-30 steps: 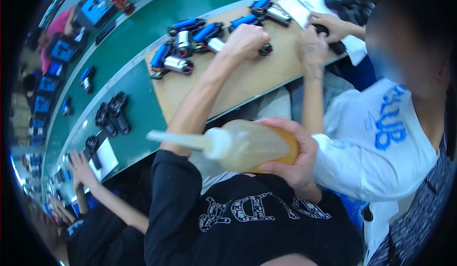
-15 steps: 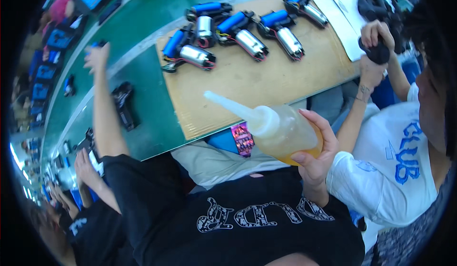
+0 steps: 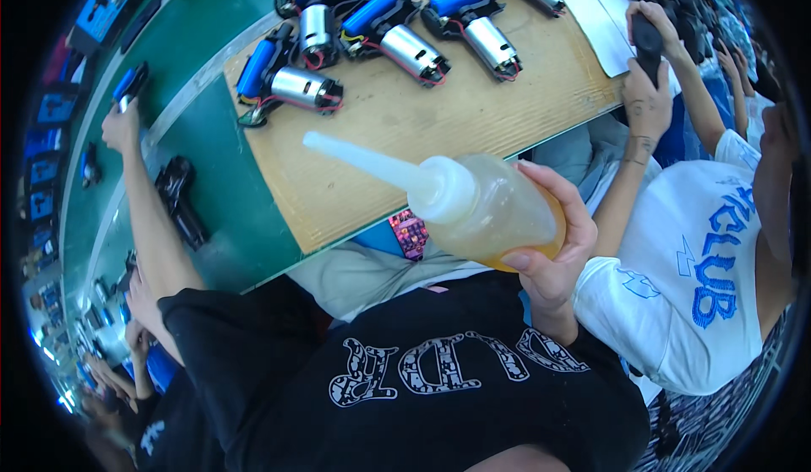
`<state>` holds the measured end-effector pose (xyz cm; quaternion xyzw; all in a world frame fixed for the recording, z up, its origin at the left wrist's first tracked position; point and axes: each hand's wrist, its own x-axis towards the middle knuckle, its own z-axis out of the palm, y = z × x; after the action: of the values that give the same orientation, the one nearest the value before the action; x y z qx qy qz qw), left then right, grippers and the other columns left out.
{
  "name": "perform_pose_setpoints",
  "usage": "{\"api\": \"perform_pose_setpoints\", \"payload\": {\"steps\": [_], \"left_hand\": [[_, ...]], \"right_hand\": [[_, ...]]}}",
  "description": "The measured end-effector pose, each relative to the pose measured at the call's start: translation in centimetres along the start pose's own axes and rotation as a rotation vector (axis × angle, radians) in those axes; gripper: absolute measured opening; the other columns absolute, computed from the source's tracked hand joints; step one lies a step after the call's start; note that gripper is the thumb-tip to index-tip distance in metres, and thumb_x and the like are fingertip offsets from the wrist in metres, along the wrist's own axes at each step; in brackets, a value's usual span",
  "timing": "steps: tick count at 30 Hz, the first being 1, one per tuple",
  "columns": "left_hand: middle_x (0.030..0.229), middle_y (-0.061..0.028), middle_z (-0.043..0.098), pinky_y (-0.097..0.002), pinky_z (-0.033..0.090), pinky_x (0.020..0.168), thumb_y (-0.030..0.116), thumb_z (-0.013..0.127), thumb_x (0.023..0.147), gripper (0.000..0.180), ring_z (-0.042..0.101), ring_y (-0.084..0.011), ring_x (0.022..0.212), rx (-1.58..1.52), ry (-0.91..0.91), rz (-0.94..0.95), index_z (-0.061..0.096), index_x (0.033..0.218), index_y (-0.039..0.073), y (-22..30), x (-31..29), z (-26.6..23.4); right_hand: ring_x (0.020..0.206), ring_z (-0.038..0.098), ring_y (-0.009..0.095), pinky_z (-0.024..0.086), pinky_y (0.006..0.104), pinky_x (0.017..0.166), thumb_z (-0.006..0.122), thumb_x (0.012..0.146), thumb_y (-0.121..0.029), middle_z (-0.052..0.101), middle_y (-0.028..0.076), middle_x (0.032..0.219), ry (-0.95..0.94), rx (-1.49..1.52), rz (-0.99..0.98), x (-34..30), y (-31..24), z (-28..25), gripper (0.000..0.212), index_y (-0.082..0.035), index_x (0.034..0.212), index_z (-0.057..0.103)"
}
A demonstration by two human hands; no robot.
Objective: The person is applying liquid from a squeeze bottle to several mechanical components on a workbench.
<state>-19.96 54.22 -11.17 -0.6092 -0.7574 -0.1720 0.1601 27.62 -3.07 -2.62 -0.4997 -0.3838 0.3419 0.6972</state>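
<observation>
My right hand (image 3: 562, 240) is wrapped round a translucent squeeze bottle (image 3: 498, 206) with a long tapered nozzle and amber liquid low inside. The bottle is tilted, its nozzle pointing up and left over the cardboard. At the far left my outstretched left hand (image 3: 122, 127) grips a motor assembly (image 3: 129, 85) with a blue cylinder and a silver part. Several similar motor assemblies (image 3: 410, 50), each with a silver motor, a blue cylinder and thin wires, lie along the far part of the cardboard sheet (image 3: 380, 151).
A black tool housing (image 3: 179, 198) lies on the green bench (image 3: 224, 176) beside my left forearm. Another small assembly (image 3: 90, 165) sits farther left. At right, a co-worker in a white shirt (image 3: 676, 303) handles a black part (image 3: 648, 46) near white sheets (image 3: 591, 16) and piled black parts.
My left hand, open and reaching before, now holds a motor assembly at the far left. The bottle remains in my right hand. The view has shifted, so the bench items sit higher and more left.
</observation>
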Motion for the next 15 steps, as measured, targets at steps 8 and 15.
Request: {"api": "perform_pose_setpoints", "payload": {"steps": [8,15], "left_hand": [[0.090,-0.0097,0.078,-0.0295,0.054,0.081,0.041,0.091,0.069,0.059,0.071,-0.0145,0.079,-0.655,0.140,-0.104,0.077,0.118,0.012,7.2,-20.8,-17.4],[0.093,-0.0128,0.077,-0.0297,0.055,0.072,0.011,0.083,0.078,0.046,0.069,-0.0106,0.076,-0.860,0.060,0.062,0.072,0.122,0.001,13.1,-38.7,-24.3]], "right_hand": [[0.117,0.062,0.021,0.048,0.0335,0.102,0.083,0.070,0.002,0.064,0.016,0.127,-0.031,0.096,0.038,-0.6,-0.2,1.1,0.072,0.007,0.136,0.056],[0.113,0.064,0.019,0.049,0.0322,0.100,0.083,0.071,0.000,0.066,0.014,0.123,-0.025,0.049,0.009,-2.8,-0.2,0.4,0.070,0.006,0.135,0.057]]}}
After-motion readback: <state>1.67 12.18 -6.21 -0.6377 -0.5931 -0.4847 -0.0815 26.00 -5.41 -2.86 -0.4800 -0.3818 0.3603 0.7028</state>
